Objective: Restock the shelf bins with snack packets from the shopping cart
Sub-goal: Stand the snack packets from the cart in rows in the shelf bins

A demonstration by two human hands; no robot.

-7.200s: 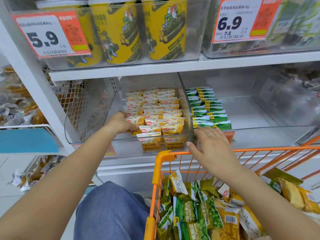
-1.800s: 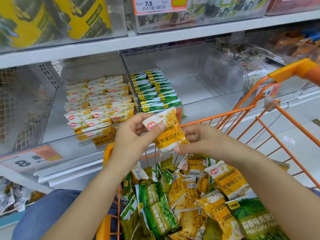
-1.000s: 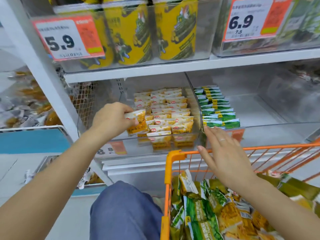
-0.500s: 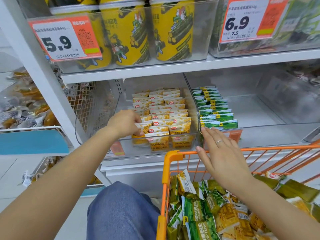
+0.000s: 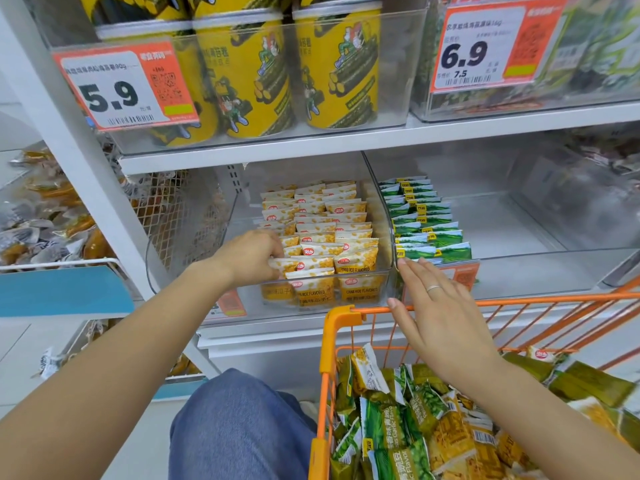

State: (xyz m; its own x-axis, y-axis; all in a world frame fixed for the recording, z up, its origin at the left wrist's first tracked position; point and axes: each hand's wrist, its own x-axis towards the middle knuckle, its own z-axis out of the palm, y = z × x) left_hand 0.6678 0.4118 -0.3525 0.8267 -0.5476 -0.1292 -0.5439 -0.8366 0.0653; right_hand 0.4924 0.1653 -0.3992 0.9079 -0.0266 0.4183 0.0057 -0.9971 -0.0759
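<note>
The left hand (image 5: 251,256) reaches into the clear bin (image 5: 377,278) at the centre of the frame, its fingers curled among the front rows of yellow packets (image 5: 322,233). The fingertips are buried between the packets, so whether they pinch one or only press the row cannot be told. The right hand (image 5: 440,313), wearing a ring, lies flat with fingers straight and slightly apart; its fingertips touch the front edge of the neighbouring clear bin (image 5: 554,268), beside the green packets (image 5: 422,216) lined up along that bin's left wall. The palm hovers over the orange rim of the shopping cart (image 5: 341,320).

More snack packets, green and yellow mixed (image 5: 408,424), fill the cart at the lower right; the pile is cut off by the bottom and right edges. An orange label (image 5: 457,275) on the green bin is partly covered by the right hand, and another (image 5: 230,303) below the yellow bin is half hidden behind the left forearm.

On the upper shelf, yellow canisters (image 5: 249,81) stand in a clear bin, their tops cropped, behind a 5.9 price tag (image 5: 121,88); a 6.9 tag (image 5: 491,46) sits at upper right. Wrapped goods (image 5: 45,230) at the far left are blurred. A knee in blue denim (image 5: 239,427) shows at bottom centre.
</note>
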